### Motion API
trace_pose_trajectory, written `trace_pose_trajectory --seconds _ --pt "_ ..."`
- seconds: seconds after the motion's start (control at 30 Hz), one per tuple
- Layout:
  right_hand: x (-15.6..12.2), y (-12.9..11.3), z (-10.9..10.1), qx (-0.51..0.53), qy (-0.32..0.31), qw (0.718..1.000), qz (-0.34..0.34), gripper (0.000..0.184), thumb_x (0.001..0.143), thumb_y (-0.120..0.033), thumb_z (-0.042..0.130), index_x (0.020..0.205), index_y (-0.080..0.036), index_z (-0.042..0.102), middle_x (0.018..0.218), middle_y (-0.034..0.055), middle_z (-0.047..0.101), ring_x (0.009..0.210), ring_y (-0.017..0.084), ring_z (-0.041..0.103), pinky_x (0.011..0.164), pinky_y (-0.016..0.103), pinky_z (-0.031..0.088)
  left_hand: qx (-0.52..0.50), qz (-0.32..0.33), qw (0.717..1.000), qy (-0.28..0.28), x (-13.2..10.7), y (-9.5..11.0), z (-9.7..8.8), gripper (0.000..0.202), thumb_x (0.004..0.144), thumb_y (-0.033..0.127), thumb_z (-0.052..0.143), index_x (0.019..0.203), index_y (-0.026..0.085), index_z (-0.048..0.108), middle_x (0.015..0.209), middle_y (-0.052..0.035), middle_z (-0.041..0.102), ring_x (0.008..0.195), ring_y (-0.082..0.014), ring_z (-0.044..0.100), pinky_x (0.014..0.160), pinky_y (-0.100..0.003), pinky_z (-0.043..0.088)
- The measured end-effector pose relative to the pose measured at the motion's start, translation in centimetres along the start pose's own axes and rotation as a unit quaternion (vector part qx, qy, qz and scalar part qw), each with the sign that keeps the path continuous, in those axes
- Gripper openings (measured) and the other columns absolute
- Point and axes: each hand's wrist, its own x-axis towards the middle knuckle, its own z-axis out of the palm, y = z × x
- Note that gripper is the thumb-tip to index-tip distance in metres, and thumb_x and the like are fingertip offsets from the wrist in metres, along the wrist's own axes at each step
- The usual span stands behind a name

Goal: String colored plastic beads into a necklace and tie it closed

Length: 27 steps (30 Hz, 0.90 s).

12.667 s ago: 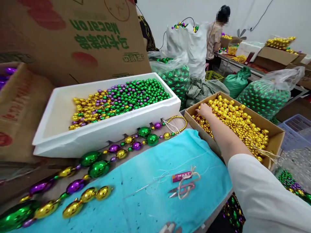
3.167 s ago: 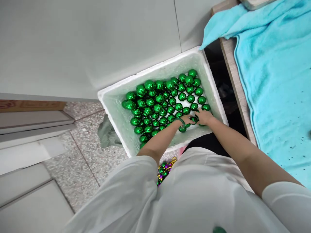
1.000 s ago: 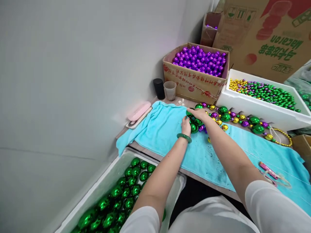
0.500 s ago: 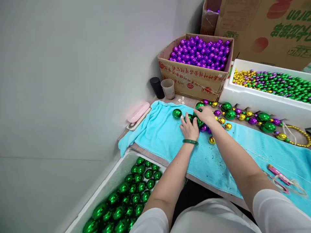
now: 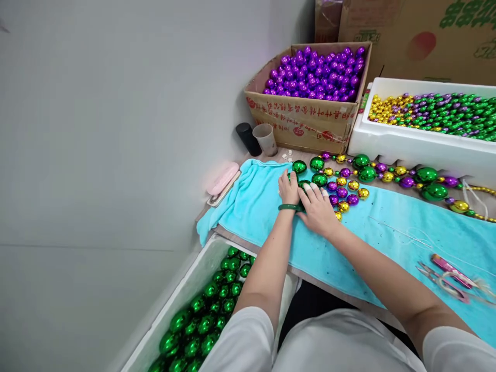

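Together, our left hand (image 5: 289, 188) and right hand (image 5: 315, 209) curl over green balls (image 5: 319, 179) near the far edge of the turquoise towel (image 5: 251, 206); we can't make out whether either grips one. Purple balls (image 5: 341, 192) and gold balls (image 5: 363, 194) sit just right; scissors (image 5: 459, 293) lie well apart.

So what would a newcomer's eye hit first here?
Probably the shiny purple round beads heaped in an open brown cardboard box at the back. Next, the bright turquoise cloth across the middle, where the left hand and right hand work close together among glossy green balls. More green balls fill much of a white foam box at lower left.
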Motion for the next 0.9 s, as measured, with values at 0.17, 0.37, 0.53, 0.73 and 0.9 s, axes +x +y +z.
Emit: trace_pose_trajectory --seconds 0.17,0.37,0.53,0.73,0.9 --pt "-0.8 1.6 -0.2 0.0 -0.013 1.0 0.019 0.068 0.082 -0.039 0.061 0.142 -0.013 0.04 0.149 0.0172 0.036 0.137 0.035 0.027 0.108 0.052 0.025 0.026 0.057 0.998 -0.013 -0.3 0.4 0.6 0.052 0.094 0.044 0.036 0.137 0.016 0.041 0.142 -0.0162 0.042 0.134 -0.0232 0.035 0.113 -0.04 0.024" --pt "-3.6 2.8 -1.6 -0.007 0.016 0.999 0.042 0.06 0.084 -0.04 0.058 0.139 -0.017 0.045 0.147 0.016 0.038 0.135 0.035 0.031 0.106 0.054 0.029 0.158 0.179 0.971 -0.009 2.9 2.0 -0.1 0.063 0.091 0.051 0.04 0.143 0.015 0.035 0.149 -0.0174 0.034 0.141 -0.0294 0.024 0.113 -0.047 0.019" --pt "-5.2 4.0 -2.0 -0.002 0.036 0.997 0.068 0.056 0.086 -0.043 0.054 0.136 -0.017 0.049 0.142 0.0174 0.043 0.13 0.035 0.037 0.103 0.055 0.034 0.268 0.271 0.919 -0.104 4.5 3.5 0.8 0.064 0.084 0.057 0.049 0.137 0.02 0.045 0.149 -0.0156 0.035 0.141 -0.0353 0.021 0.113 -0.055 0.01" --pt "-6.2 5.6 -2.4 0.005 0.054 0.995 0.084 0.053 0.089 -0.045 0.05 0.133 -0.017 0.051 0.14 0.0186 0.045 0.128 0.035 0.039 0.1 0.054 0.037 0.309 0.236 0.914 -0.115 4.1 4.7 2.3 0.056 0.083 0.061 0.047 0.122 0.021 0.058 0.135 -0.0169 0.05 0.127 -0.0395 0.04 0.11 -0.058 0.012" --pt "-7.1 6.7 -2.7 0.011 0.059 0.995 0.083 0.052 0.09 -0.045 0.048 0.132 -0.014 0.052 0.138 0.0186 0.046 0.127 0.034 0.04 0.1 0.051 0.039 0.292 0.246 0.919 -0.1 2.1 5.1 2.3 0.058 0.084 0.06 0.046 0.122 0.018 0.057 0.129 -0.0185 0.053 0.127 -0.0368 0.041 0.112 -0.054 0.011"
